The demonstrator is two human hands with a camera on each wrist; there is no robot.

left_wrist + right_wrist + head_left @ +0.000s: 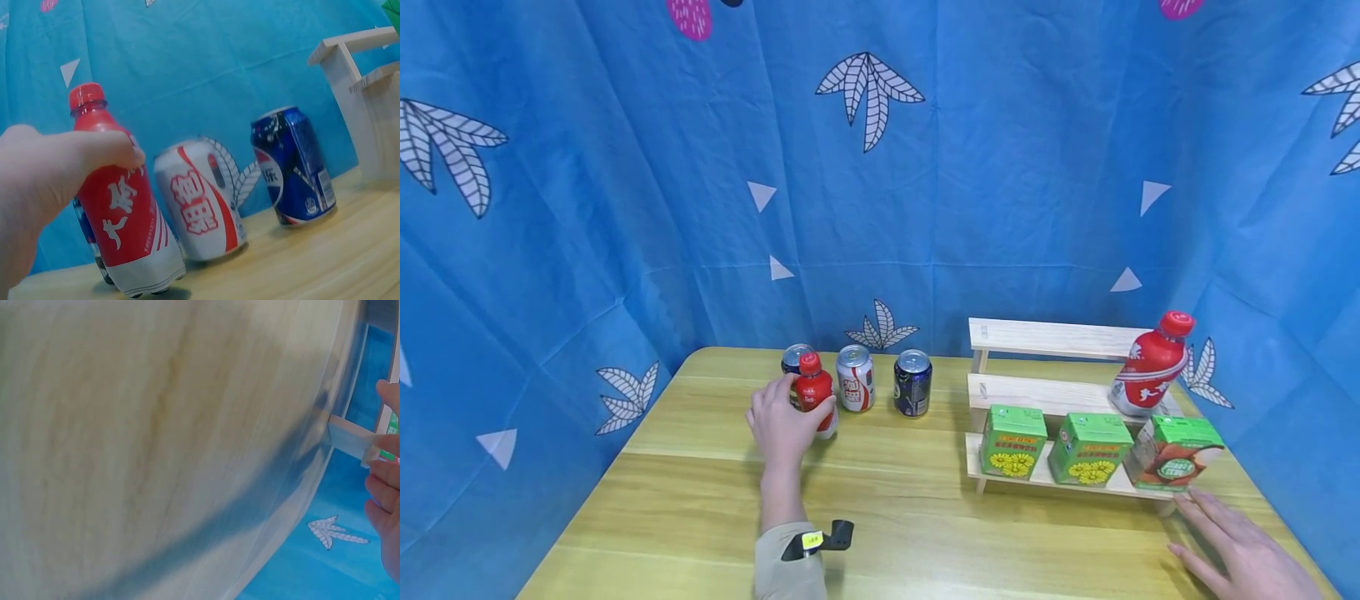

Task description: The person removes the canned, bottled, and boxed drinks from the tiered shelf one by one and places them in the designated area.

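Note:
My left hand (786, 421) grips a red-capped plastic drink bottle (815, 386), thumb across its red label. The bottle (128, 212) leans slightly in the left wrist view, and its base looks close to the tabletop. Right behind it a dark blue can (796, 357) is partly hidden. To its right stand a white can with a red stripe (855, 379) and a blue can (913, 383). My right hand (1243, 542) has its fingers extended near the lower right front of a wooden tiered rack (1022, 335), by a green and brown drink carton (1176, 454), holding nothing.
On the rack's lowest step sit two green cartons with yellow flowers, a left one (1013, 442) and a middle one (1090, 448). Another red bottle (1152, 362) stands tilted on the rack's right side. A blue curtain (1000, 167) hangs behind the wooden table (910, 517).

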